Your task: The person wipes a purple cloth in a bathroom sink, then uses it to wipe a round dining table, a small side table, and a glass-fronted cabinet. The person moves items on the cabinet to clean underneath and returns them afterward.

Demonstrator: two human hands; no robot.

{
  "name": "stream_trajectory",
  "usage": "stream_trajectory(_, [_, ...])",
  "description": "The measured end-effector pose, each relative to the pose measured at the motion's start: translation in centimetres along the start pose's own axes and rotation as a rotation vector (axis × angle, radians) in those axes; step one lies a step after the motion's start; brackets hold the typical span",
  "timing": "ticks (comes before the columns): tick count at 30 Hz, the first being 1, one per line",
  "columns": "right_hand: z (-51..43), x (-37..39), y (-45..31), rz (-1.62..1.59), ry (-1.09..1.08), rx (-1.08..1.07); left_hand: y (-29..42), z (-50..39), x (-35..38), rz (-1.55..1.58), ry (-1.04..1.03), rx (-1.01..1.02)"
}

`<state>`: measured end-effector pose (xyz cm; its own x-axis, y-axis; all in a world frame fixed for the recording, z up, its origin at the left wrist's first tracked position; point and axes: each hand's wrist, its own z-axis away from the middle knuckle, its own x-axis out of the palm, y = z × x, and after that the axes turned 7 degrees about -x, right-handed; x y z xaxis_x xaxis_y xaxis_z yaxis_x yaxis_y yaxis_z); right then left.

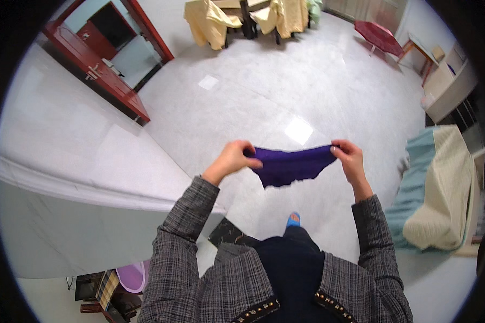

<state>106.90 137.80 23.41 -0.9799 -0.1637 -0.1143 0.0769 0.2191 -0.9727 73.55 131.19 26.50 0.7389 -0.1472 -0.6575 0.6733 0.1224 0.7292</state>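
A dark purple cloth (293, 164) is stretched between my two hands in front of my body, above the pale floor. My left hand (235, 158) pinches its left end between thumb and fingers. At the opposite upper corner, my right hand (348, 155) grips the fabric with thumb and forefinger. The cloth's upper edge sags slightly, while its lower edge hangs loose and uneven. Both sleeves are grey checked fabric.
A red door (105, 80) stands open at the left beside a white wall (85, 141). Yellow-draped furniture (210, 24) is at the back, near a red umbrella (378, 37). Covered furniture (436, 185) stands at the right. A purple basin (131, 276) sits at lower left.
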Motion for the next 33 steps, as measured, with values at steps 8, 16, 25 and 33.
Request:
stream_trajectory(8, [-12.9,3.5,3.4,0.465,-0.566,-0.384,-1.9,-7.5,-2.4,-0.273,0.254,-0.06])
stream_trajectory(16, [-30.3,16.4,9.5,-0.084,0.335,-0.179,4.6,-14.2,-9.1,0.148,0.127,0.335])
stream_trajectory(25, [-42.6,24.1,0.0,0.503,-0.685,-0.461,-4.8,-27.5,-20.0,0.336,-0.112,0.272])
stream_trajectory(33, [-58.5,23.6,7.0,0.586,-0.529,-0.451,-15.4,-39.1,-30.5,0.558,0.034,-0.04])
